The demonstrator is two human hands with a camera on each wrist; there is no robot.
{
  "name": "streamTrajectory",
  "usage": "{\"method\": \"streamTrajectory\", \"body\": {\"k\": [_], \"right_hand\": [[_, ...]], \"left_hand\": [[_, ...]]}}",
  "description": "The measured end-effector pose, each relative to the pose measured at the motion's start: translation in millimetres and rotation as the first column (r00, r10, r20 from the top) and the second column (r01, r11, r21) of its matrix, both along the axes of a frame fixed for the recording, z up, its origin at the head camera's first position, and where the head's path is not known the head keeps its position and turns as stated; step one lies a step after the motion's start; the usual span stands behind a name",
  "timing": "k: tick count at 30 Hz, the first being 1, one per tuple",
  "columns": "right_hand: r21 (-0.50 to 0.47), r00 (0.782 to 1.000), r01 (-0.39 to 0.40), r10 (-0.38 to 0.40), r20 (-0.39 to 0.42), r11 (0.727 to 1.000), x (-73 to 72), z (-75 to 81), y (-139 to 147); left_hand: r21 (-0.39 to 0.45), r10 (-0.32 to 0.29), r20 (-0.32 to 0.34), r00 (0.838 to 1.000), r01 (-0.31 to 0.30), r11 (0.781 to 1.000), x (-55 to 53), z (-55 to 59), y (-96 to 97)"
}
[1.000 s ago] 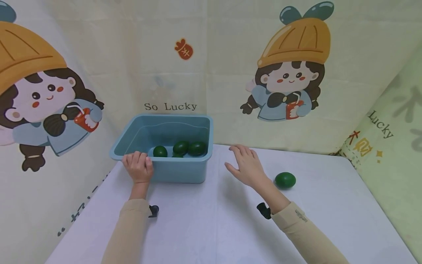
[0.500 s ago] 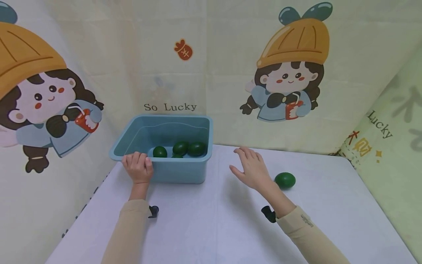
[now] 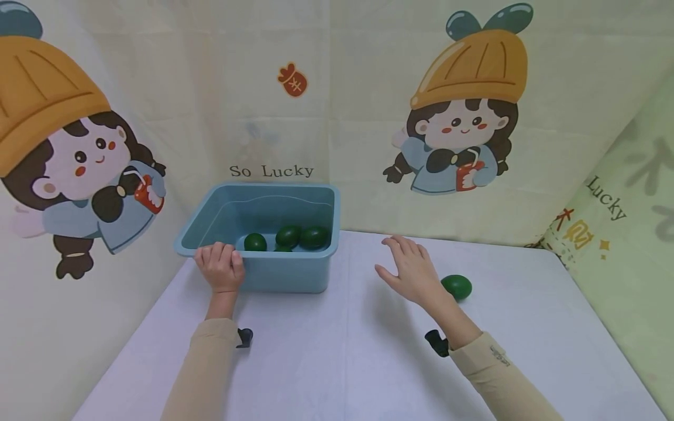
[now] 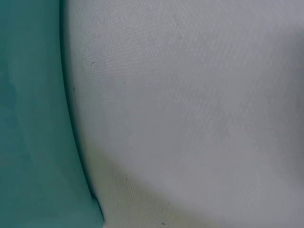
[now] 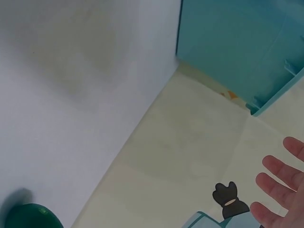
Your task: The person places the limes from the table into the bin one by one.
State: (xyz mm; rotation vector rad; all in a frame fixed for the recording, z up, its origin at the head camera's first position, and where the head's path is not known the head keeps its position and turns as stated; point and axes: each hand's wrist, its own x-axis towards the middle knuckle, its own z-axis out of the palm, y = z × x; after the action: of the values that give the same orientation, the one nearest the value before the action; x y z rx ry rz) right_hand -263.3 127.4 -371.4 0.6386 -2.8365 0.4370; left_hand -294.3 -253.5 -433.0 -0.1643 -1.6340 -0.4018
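A blue plastic bin stands at the back left of the table, its side wall also filling the left of the left wrist view. My left hand grips its front rim, fingers curled over the edge. Inside lie several glossy dark green oval fruits, partly hidden by the front wall. Another green oval fruit sits on the table to the right, partly behind my right wrist. My right hand hovers between bin and fruit, fingers spread and holding nothing. Its fingertips show at the right wrist view's edge.
A white cloth covers the table. Behind it hangs a cream backdrop with cartoon figures and lettering, which also closes off both sides. A black wrist camera mount sticks out beside my right cuff.
My right hand has drifted a little to the right and slightly nearer, now covering the loose fruit's left edge. My left hand and the bin have stayed put.
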Motion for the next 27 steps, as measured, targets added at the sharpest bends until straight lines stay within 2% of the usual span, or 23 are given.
{"method": "streamTrajectory", "body": {"k": [8,27], "right_hand": [[0.011,1.000,0.006,-0.006,0.011,1.000,0.2,-3.3,10.2],[0.024,0.999,0.025,-0.026,0.026,0.999,2.5,-15.0,42.3]], "left_hand": [[0.000,0.005,0.011,1.000,-0.005,1.000,1.8,-0.4,0.6],[0.002,0.000,-0.028,1.000,0.000,1.000,2.8,-3.4,1.8]]}}
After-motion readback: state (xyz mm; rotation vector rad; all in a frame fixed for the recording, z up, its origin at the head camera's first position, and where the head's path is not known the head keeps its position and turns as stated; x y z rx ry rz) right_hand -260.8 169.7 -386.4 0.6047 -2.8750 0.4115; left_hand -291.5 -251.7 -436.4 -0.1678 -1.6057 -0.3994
